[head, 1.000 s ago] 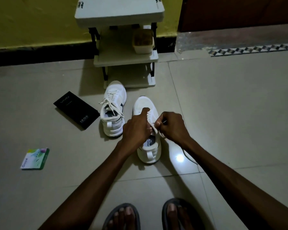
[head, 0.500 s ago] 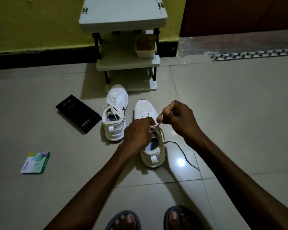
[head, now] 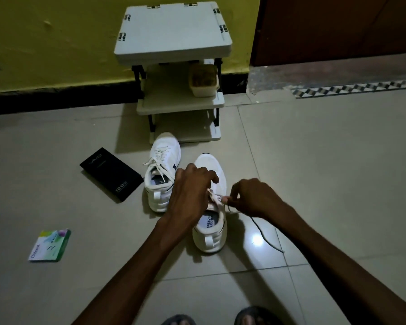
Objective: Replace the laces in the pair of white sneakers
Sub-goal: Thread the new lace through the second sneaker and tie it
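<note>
Two white sneakers stand side by side on the tiled floor, toes pointing away from me. The left sneaker (head: 162, 174) is laced, its ends loose. Over the tongue of the right sneaker (head: 211, 221) lies my left hand (head: 191, 191), fingers curled on the shoe's upper and hiding most of its eyelets. My right hand (head: 252, 198) pinches the white lace (head: 215, 197) just right of the eyelets. The lace's free end (head: 265, 238) trails across the floor to the right.
A white three-tier rack (head: 174, 43) stands against the yellow wall behind the sneakers, a small tub (head: 203, 80) on its middle shelf. A black box (head: 110, 174) lies left of the shoes, a green-white packet (head: 50, 245) further left. My sandalled feet (head: 216, 319) are at the bottom.
My right hand rose with the lace half a second ago and has come back down close to the eyelets. My left hand stayed on the right sneaker. The camera moved in closer.
</note>
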A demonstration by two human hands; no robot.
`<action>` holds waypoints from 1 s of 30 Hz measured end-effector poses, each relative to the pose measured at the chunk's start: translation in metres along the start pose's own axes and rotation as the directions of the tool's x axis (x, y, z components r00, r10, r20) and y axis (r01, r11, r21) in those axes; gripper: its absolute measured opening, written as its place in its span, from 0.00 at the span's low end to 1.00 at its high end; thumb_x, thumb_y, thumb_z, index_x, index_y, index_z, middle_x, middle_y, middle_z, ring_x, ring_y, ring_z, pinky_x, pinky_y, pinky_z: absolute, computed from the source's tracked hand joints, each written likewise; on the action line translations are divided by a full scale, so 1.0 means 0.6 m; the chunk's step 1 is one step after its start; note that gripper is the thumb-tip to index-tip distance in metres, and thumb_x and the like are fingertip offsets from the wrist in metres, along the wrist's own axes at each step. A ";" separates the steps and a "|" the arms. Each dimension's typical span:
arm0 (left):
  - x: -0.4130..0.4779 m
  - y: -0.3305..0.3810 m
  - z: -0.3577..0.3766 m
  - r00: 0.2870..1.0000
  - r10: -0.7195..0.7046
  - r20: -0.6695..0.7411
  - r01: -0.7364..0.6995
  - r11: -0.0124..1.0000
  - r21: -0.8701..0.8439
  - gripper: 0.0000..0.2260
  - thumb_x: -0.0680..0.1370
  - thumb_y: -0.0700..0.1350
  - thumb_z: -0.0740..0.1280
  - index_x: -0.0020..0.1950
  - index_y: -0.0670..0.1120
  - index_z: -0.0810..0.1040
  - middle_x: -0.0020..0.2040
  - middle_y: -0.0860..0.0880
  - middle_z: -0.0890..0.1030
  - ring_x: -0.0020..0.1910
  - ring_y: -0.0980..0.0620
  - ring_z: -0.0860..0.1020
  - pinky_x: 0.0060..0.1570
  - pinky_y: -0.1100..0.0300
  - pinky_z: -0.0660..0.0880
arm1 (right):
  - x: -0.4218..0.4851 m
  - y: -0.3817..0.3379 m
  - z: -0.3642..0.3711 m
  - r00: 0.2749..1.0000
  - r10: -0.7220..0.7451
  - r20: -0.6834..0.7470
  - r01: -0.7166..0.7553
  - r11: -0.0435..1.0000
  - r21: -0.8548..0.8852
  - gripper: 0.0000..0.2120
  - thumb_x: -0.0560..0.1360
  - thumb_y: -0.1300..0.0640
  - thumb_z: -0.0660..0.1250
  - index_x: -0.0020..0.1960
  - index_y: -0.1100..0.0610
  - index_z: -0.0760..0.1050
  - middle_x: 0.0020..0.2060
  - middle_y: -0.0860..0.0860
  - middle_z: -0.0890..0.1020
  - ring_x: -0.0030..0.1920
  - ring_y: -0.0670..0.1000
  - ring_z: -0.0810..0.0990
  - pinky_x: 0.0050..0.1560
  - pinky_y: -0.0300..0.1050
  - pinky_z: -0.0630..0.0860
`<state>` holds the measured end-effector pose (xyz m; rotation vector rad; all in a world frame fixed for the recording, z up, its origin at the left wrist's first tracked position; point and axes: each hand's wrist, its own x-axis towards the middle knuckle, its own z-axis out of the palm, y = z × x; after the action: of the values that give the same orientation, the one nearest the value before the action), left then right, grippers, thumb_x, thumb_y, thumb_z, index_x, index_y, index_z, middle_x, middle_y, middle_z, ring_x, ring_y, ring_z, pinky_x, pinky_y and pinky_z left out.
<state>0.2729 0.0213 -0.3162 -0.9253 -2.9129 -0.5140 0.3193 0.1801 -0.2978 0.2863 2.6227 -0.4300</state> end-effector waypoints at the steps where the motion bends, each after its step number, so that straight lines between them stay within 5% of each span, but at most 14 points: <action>1: 0.000 -0.005 0.000 1.000 -0.001 -0.010 0.000 0.999 -0.036 0.18 0.71 0.37 0.70 0.58 0.54 0.78 0.50 0.54 0.80 0.54 0.49 0.72 0.53 0.54 0.65 | 0.002 0.004 0.013 0.998 -0.021 0.052 0.020 1.000 0.020 0.17 0.76 0.42 0.66 0.49 0.56 0.81 0.45 0.54 0.82 0.46 0.55 0.80 0.43 0.43 0.74; 5: -0.013 -0.014 0.004 0.981 -0.159 0.114 0.184 0.949 -0.255 0.22 0.73 0.45 0.70 0.66 0.49 0.71 0.55 0.47 0.75 0.54 0.46 0.75 0.52 0.53 0.72 | -0.014 0.009 0.001 0.996 -0.084 -0.006 0.080 0.923 0.377 0.16 0.78 0.50 0.65 0.34 0.52 0.80 0.28 0.45 0.78 0.27 0.38 0.75 0.30 0.30 0.65; 9: -0.021 -0.022 0.017 0.959 -0.224 0.174 0.266 0.924 -0.274 0.22 0.72 0.47 0.73 0.65 0.48 0.74 0.51 0.49 0.78 0.49 0.50 0.78 0.45 0.62 0.68 | -0.024 -0.008 -0.036 0.992 -0.086 -0.087 0.119 0.847 0.519 0.19 0.79 0.50 0.64 0.30 0.50 0.78 0.29 0.45 0.80 0.34 0.40 0.76 0.38 0.34 0.69; 13: -0.010 -0.018 0.014 0.954 -0.233 0.190 0.275 0.933 -0.233 0.19 0.68 0.42 0.74 0.58 0.52 0.78 0.44 0.52 0.79 0.43 0.52 0.78 0.41 0.59 0.71 | -0.042 -0.019 -0.077 0.992 -0.072 -0.106 0.118 0.834 0.539 0.20 0.79 0.50 0.65 0.29 0.51 0.78 0.29 0.46 0.80 0.33 0.42 0.75 0.38 0.38 0.69; 18: -0.011 -0.017 0.017 0.950 -0.263 0.167 0.296 0.929 -0.220 0.17 0.68 0.45 0.75 0.55 0.54 0.78 0.43 0.54 0.79 0.43 0.54 0.78 0.41 0.60 0.71 | -0.066 -0.026 -0.109 0.980 -0.109 -0.164 0.162 0.919 0.359 0.21 0.78 0.48 0.65 0.27 0.49 0.75 0.38 0.47 0.83 0.43 0.45 0.78 0.43 0.39 0.70; 22: -0.014 -0.015 0.018 0.954 -0.261 0.145 0.290 0.925 -0.245 0.15 0.67 0.44 0.76 0.51 0.53 0.77 0.42 0.55 0.79 0.42 0.55 0.77 0.38 0.61 0.68 | -0.073 -0.025 -0.099 0.983 -0.176 0.057 0.157 0.957 0.246 0.16 0.76 0.47 0.67 0.31 0.49 0.80 0.40 0.49 0.84 0.43 0.46 0.79 0.43 0.39 0.72; 26: -0.019 -0.016 0.019 0.959 -0.247 0.138 0.275 0.929 -0.248 0.16 0.67 0.44 0.75 0.50 0.52 0.75 0.44 0.54 0.78 0.42 0.54 0.77 0.40 0.59 0.71 | -0.048 -0.012 -0.047 0.963 -0.076 0.260 0.129 0.973 -0.193 0.09 0.73 0.49 0.71 0.41 0.54 0.80 0.41 0.52 0.82 0.44 0.53 0.79 0.45 0.44 0.76; 28: -0.021 -0.016 0.020 0.959 -0.244 0.142 0.273 0.932 -0.240 0.15 0.68 0.44 0.75 0.50 0.53 0.74 0.44 0.54 0.78 0.42 0.55 0.76 0.38 0.60 0.69 | -0.029 -0.001 -0.024 0.978 -0.011 0.207 0.069 0.958 -0.277 0.10 0.75 0.50 0.67 0.40 0.56 0.74 0.40 0.52 0.78 0.42 0.54 0.77 0.42 0.43 0.73; 30: -0.022 -0.015 0.020 0.962 -0.235 0.142 0.262 0.938 -0.226 0.15 0.68 0.43 0.73 0.52 0.54 0.74 0.46 0.54 0.77 0.43 0.55 0.76 0.38 0.61 0.67 | -0.007 0.013 -0.009 0.998 0.004 0.064 0.007 0.985 -0.174 0.08 0.76 0.52 0.65 0.48 0.57 0.77 0.47 0.54 0.80 0.46 0.55 0.79 0.44 0.44 0.74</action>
<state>0.2796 0.0111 -0.3318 -0.6221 -3.1423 -0.8789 0.3226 0.1885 -0.2933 0.2100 2.5768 -0.2046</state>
